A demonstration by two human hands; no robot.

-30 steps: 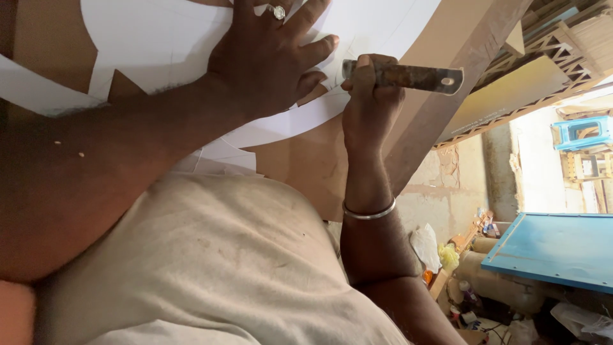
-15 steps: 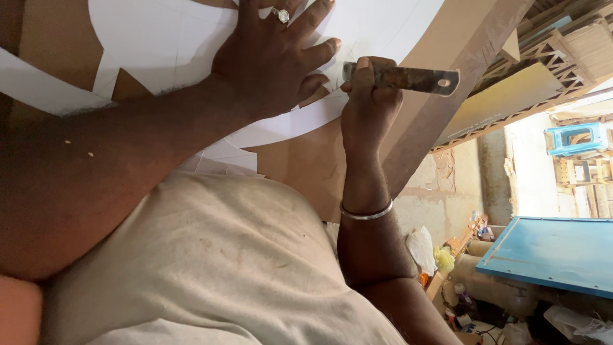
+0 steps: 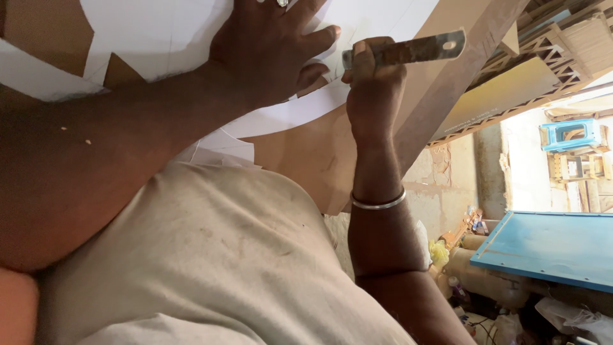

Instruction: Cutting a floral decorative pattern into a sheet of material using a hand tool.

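In the lower right of the frame a blue board (image 3: 549,246) lies flat, and under it there is a pile of small things, too mixed to tell apart. In the upper right, in the bright light, stands a blue plastic stool (image 3: 570,134), and near it wooden lattice pieces (image 3: 543,48) lean along the top edge. A long brown plank (image 3: 460,76) runs slanted from the top of the frame down toward the middle. The lower middle is filled by the person's light, stained shirt (image 3: 211,255), and the thick left forearm crosses the left side and hides much of the work surface. The left hand (image 3: 271,54) is in the upper middle, pressed flat with the fingers spread on a white paper sheet (image 3: 147,32), and it wears a ring. This sheet is large, with curved cut edges, and it lies on a brown board (image 3: 38,25) that shows through the cut places in the upper left. The right hand (image 3: 373,83), just right of the left hand, is closed tight around a metal blade (image 3: 408,50), flat, worn and rusty, with a hole near its end; the blade points to the right. A thin silver bracelet (image 3: 378,203) sits on the right wrist. The fist touches the paper edge.
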